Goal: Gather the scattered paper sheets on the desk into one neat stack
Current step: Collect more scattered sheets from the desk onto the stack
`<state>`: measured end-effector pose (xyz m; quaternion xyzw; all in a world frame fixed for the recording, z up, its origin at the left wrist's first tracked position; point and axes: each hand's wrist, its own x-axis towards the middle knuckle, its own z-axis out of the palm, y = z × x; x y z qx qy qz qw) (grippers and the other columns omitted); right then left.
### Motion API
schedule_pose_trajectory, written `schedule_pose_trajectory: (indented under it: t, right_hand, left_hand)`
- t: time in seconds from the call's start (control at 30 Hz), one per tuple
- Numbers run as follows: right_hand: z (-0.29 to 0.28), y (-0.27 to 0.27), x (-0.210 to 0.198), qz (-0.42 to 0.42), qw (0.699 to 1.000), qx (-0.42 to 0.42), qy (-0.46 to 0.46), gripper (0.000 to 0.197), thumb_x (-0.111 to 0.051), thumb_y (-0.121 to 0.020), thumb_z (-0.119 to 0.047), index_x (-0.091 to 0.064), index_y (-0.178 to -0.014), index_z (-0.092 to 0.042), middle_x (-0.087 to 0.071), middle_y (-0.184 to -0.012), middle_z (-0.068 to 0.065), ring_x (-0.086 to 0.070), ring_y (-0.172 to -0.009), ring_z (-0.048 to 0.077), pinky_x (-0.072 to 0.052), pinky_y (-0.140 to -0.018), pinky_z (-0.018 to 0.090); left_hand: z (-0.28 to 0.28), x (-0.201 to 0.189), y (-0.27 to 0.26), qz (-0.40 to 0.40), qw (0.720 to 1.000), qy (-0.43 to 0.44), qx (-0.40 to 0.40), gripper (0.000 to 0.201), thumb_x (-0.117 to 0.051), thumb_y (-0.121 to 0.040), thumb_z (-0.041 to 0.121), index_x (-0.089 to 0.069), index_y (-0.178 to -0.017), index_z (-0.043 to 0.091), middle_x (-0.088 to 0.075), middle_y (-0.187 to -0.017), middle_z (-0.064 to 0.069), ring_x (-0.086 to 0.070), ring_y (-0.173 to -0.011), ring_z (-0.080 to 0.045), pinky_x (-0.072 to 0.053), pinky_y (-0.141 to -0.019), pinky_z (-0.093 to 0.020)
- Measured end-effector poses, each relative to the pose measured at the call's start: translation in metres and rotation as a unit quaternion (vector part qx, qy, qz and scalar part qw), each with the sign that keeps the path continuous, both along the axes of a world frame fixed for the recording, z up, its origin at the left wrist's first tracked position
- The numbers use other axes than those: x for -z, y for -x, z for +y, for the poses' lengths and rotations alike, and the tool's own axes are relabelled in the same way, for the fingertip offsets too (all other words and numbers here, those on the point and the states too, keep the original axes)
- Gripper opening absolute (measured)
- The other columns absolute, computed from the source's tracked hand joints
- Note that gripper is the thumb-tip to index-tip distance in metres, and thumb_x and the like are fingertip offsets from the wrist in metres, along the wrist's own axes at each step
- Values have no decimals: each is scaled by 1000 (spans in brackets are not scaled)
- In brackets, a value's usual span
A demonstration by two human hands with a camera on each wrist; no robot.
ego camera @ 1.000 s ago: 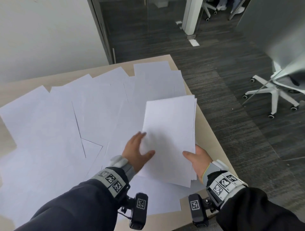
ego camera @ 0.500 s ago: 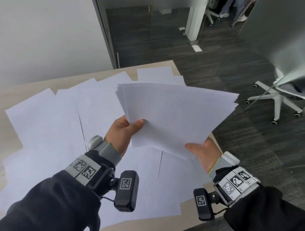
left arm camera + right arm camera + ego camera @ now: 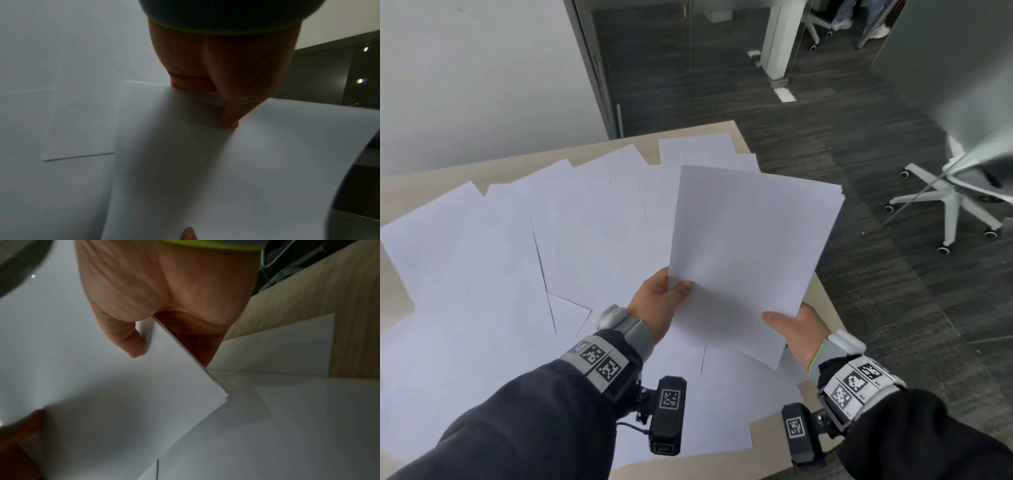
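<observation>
I hold a stack of white paper sheets point(image 3: 750, 253) in the air above the desk, its long side pointing away from me. My left hand point(image 3: 667, 294) pinches its left edge, thumb on top. My right hand point(image 3: 787, 325) pinches the near right corner, thumb on top. In the left wrist view the stack point(image 3: 226, 162) runs out from under the left hand's thumb point(image 3: 230, 113). The right wrist view shows the stack point(image 3: 102, 394) with its edges lined up at the right hand's thumb point(image 3: 131, 344). Several loose white sheets point(image 3: 500, 257) lie spread and overlapping across the desk point(image 3: 431, 178).
The wooden desk's right edge point(image 3: 822, 294) runs just beside my right hand, with dark carpet floor point(image 3: 893, 325) beyond it. A white swivel chair point(image 3: 955, 195) stands at the right. A white wall point(image 3: 482, 68) and a glass door point(image 3: 688, 61) lie behind the desk.
The stack was lifted off the desk, swung sideways in the air, and now is turned back lengthwise. Both hands stayed on it, shifting to pinch its near edges.
</observation>
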<state>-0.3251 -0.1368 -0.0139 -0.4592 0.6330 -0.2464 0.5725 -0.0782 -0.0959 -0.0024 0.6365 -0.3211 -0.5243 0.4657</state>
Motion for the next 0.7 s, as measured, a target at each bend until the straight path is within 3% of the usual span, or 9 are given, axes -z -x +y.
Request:
schedule_pose_trajectory:
  t: [0.13, 0.2, 0.27, 0.33, 0.4, 0.47, 0.53, 0.6, 0.7]
  right_hand:
    - [-4, 13, 6, -10, 999, 18, -38, 21, -61, -88, 0, -72, -92, -18, -76, -90, 5, -69, -89, 25, -53, -86, 40]
    - [-4, 26, 14, 1, 998, 49, -50, 21, -59, -87, 3, -73, -96, -11, -75, -92, 11, -69, -89, 30, -53, -84, 42]
    - [-3, 39, 22, 20, 995, 79, -60, 22, -58, -87, 5, -71, -101, -6, -73, -91, 12, -67, -86, 30, -53, -76, 37]
    - [0, 50, 31, 38, 992, 95, -77, 24, -56, -87, 7, -69, -103, -5, -71, -87, 8, -65, -79, 25, -49, -70, 31]
    - [1, 59, 36, 58, 990, 91, -94, 23, -55, -87, 7, -67, -101, -6, -70, -86, 7, -64, -79, 25, -51, -74, 34]
    - [2, 63, 39, 79, 988, 86, -102, 20, -56, -87, 4, -67, -97, -8, -70, -87, 9, -64, -79, 28, -52, -81, 39]
    - [4, 63, 37, 92, 987, 86, -100, 19, -55, -87, 2, -67, -94, -11, -69, -85, 8, -64, -78, 27, -51, -77, 36]
    - [5, 62, 34, 98, 987, 77, -98, 20, -55, -87, 1, -66, -93, -14, -70, -84, 5, -64, -79, 26, -51, -75, 33]
    - [8, 61, 32, 102, 988, 61, -98, 20, -56, -86, -2, -67, -94, -17, -72, -87, 4, -66, -85, 28, -53, -85, 40]
  left_hand:
    - [-11, 7, 3, -45, 997, -23, 57, 20, -60, -94, 33, -66, -113, 37, -76, -104, 5, -71, -100, -25, -55, -90, -41]
    - [-11, 13, 3, -150, 983, -52, 92, 27, -59, -98, 33, -58, -125, 34, -71, -113, 8, -66, -107, -22, -51, -94, -38]
    - [-4, 21, -1, -331, 927, -78, 156, 47, -62, -96, 39, -48, -140, 31, -57, -138, 5, -52, -128, -21, -44, -107, -41]
    - [7, 28, -8, -447, 850, -132, 245, 77, -63, -87, 61, -30, -152, 38, -26, -163, 6, -25, -150, -22, -30, -119, -48]
    - [18, 38, -13, -481, 792, -188, 327, 113, -61, -70, 84, 0, -157, 45, 14, -167, 11, 8, -156, -22, -12, -123, -55]
    - [29, 47, -15, -507, 747, -212, 375, 133, -58, -58, 93, 23, -152, 46, 37, -159, 10, 26, -151, -23, -1, -123, -58]
    - [36, 51, -16, -527, 730, -207, 382, 138, -61, -57, 92, 30, -150, 46, 41, -157, 8, 30, -150, -23, 2, -123, -58]
    - [37, 51, -17, -531, 733, -202, 374, 136, -63, -60, 89, 29, -150, 46, 40, -159, 10, 29, -150, -22, 2, -123, -56]
    - [35, 49, -20, -526, 748, -187, 360, 127, -64, -65, 85, 19, -153, 48, 31, -162, 16, 22, -153, -18, -4, -123, -52]
